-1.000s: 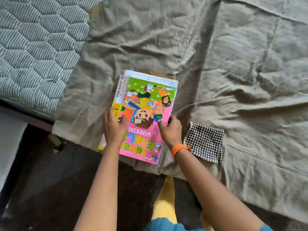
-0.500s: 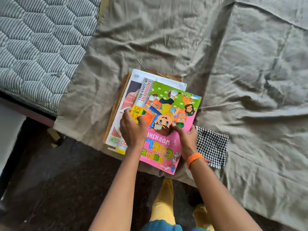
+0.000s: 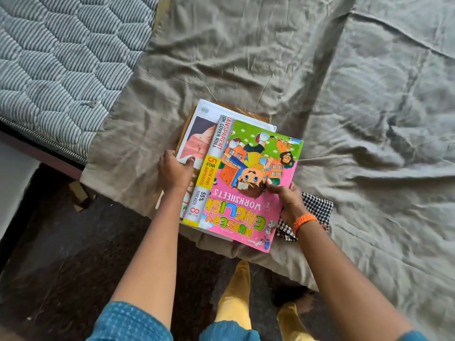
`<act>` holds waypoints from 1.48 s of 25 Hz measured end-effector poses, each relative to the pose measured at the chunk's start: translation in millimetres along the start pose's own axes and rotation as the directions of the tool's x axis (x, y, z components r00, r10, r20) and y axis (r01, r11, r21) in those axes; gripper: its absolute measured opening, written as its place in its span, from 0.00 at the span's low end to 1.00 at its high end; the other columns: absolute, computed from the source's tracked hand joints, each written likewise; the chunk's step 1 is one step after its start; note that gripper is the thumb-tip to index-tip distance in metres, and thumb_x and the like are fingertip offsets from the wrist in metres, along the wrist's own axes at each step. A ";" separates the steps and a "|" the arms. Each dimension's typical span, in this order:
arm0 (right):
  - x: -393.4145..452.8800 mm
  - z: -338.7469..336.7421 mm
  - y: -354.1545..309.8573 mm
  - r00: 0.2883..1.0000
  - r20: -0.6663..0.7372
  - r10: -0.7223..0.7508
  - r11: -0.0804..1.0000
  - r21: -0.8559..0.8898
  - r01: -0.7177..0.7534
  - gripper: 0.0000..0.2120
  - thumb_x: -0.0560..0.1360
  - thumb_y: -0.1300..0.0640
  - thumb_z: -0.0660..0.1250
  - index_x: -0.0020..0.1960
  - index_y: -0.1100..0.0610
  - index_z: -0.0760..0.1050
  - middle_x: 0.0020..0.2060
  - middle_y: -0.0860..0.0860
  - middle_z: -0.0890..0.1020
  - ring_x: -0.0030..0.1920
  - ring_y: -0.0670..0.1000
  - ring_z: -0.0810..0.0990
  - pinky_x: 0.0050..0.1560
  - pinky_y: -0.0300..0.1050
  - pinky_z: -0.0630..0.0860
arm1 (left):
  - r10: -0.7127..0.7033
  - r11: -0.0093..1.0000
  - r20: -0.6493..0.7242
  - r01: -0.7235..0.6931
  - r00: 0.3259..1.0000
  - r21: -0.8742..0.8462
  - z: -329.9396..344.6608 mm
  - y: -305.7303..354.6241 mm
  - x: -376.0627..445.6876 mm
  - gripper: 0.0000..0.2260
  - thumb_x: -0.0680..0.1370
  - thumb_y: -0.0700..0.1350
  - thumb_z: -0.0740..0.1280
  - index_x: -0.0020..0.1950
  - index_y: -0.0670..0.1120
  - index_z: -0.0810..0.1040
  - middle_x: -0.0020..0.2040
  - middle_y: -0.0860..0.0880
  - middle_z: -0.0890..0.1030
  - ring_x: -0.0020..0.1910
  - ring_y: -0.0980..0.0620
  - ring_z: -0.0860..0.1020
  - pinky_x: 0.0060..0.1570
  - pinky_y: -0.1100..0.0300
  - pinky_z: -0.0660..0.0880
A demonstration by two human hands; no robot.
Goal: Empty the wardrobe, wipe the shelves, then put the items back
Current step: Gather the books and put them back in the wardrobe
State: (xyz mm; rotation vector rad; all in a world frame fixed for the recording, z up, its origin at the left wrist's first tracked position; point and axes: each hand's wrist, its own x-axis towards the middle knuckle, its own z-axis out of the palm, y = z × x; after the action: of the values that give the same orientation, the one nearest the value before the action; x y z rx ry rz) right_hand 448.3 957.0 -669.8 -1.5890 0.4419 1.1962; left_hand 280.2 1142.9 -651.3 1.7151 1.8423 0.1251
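Gripping the stack (image 3: 197,143) at its left edge with my left hand (image 3: 173,172), my right hand (image 3: 286,198) pinches the workbook (image 3: 253,183) on top, at the bed's (image 3: 344,119) edge. That loose roll (image 3: 209,168) could slide off if I tilt anything.

Two books (image 3: 248,193), one roll (image 3: 211,168), one cloth (image 3: 315,207)

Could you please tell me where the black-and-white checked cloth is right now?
In the head view, the checked cloth lies on the grey bedsheet, right of the book stack, partly under the right hand.
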 end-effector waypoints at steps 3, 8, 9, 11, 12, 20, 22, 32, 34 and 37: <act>-1.7 8.8 5.7 0.999 -0.033 -0.012 1.000 -0.009 0.012 0.08 0.71 0.69 0.71 0.44 0.58 0.78 0.38 0.53 0.83 0.39 0.54 0.81 0.46 0.54 0.79 | -0.025 0.998 0.139 0.032 0.990 -0.048 1.4 -4.8 -3.0 0.19 0.71 0.54 0.71 0.53 0.41 0.76 0.52 0.39 0.81 0.52 0.38 0.79 0.50 0.49 0.76; -1.9 1.8 11.3 0.998 -0.059 -0.029 0.999 -0.028 0.027 0.07 0.72 0.68 0.70 0.44 0.58 0.78 0.42 0.55 0.82 0.41 0.56 0.81 0.48 0.55 0.79 | 0.048 0.985 0.284 0.002 0.958 -0.174 1.1 -14.3 1.5 0.08 0.72 0.46 0.73 0.44 0.45 0.76 0.42 0.47 0.83 0.40 0.46 0.81 0.45 0.52 0.78; -3.4 0.5 11.7 0.997 -0.068 -0.034 0.999 -0.024 0.032 0.07 0.73 0.69 0.70 0.45 0.58 0.78 0.42 0.56 0.82 0.42 0.56 0.81 0.48 0.55 0.79 | 0.045 0.960 0.387 0.067 0.921 -0.272 -3.5 -11.3 2.8 0.06 0.72 0.42 0.74 0.43 0.45 0.77 0.38 0.49 0.83 0.37 0.49 0.81 0.44 0.53 0.78; -6.6 -0.7 12.1 0.996 -0.078 -0.038 0.999 -0.010 0.038 0.07 0.73 0.69 0.69 0.44 0.58 0.78 0.40 0.54 0.83 0.40 0.55 0.81 0.47 0.54 0.80 | 0.050 0.884 0.595 0.241 0.803 -0.400 -12.0 -4.6 2.4 0.07 0.71 0.37 0.74 0.43 0.44 0.78 0.34 0.51 0.83 0.33 0.52 0.81 0.41 0.54 0.79; -7.9 -0.9 11.4 0.996 -0.071 -0.045 0.999 0.001 0.045 0.08 0.73 0.70 0.68 0.44 0.57 0.77 0.38 0.52 0.84 0.40 0.54 0.81 0.45 0.53 0.80 | 0.069 0.863 0.631 0.270 0.773 -0.426 -15.1 -0.2 0.2 0.06 0.72 0.36 0.72 0.44 0.44 0.78 0.33 0.51 0.84 0.32 0.52 0.81 0.38 0.56 0.80; -39.2 -55.6 -52.1 0.988 0.120 -0.098 0.989 0.119 0.083 0.12 0.76 0.69 0.64 0.57 0.60 0.76 0.46 0.56 0.85 0.40 0.55 0.83 0.40 0.51 0.83 | 0.147 0.696 0.502 0.271 0.852 -0.665 -31.9 43.2 -36.5 0.04 0.77 0.35 0.65 0.51 0.41 0.73 0.36 0.50 0.83 0.30 0.55 0.81 0.33 0.60 0.79; -59.2 -100.2 -75.4 0.969 0.145 -0.202 0.973 0.143 0.182 0.10 0.76 0.69 0.63 0.53 0.58 0.76 0.41 0.52 0.86 0.37 0.52 0.84 0.37 0.49 0.83 | 0.174 0.672 0.505 0.273 0.845 -0.689 -25.9 64.4 -67.1 0.05 0.78 0.35 0.65 0.46 0.44 0.71 0.34 0.52 0.83 0.30 0.57 0.81 0.36 0.59 0.79; -127.3 -382.6 65.6 0.984 -0.154 -0.089 0.800 0.578 0.162 0.07 0.77 0.67 0.61 0.52 0.60 0.76 0.35 0.52 0.85 0.35 0.51 0.84 0.32 0.47 0.82 | 0.365 0.838 0.655 0.073 0.662 -0.541 122.6 125.7 -284.2 0.04 0.78 0.35 0.65 0.49 0.43 0.75 0.37 0.51 0.84 0.33 0.55 0.82 0.36 0.59 0.81; -148.0 -442.3 115.9 0.965 -0.262 -0.030 0.724 0.660 0.202 0.08 0.76 0.68 0.62 0.53 0.61 0.76 0.35 0.52 0.85 0.36 0.52 0.84 0.33 0.47 0.82 | 0.377 0.885 0.740 0.019 0.557 -0.465 158.7 138.8 -337.8 0.07 0.77 0.35 0.64 0.54 0.40 0.76 0.38 0.50 0.84 0.34 0.54 0.82 0.36 0.58 0.81; -187.5 -533.0 210.3 0.884 -0.458 0.095 0.540 0.770 0.341 0.14 0.74 0.70 0.64 0.59 0.63 0.74 0.42 0.56 0.83 0.41 0.56 0.81 0.48 0.56 0.79 | 0.376 0.926 0.860 -0.172 0.345 -0.336 235.6 149.0 -453.7 0.08 0.78 0.33 0.62 0.47 0.45 0.75 0.31 0.55 0.82 0.27 0.59 0.79 0.29 0.65 0.77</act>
State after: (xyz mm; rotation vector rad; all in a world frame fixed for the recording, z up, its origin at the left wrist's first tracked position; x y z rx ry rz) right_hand 456.0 354.7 -643.3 -0.9648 1.0166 0.3168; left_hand 512.9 665.9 -607.7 1.4405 0.6424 -0.4474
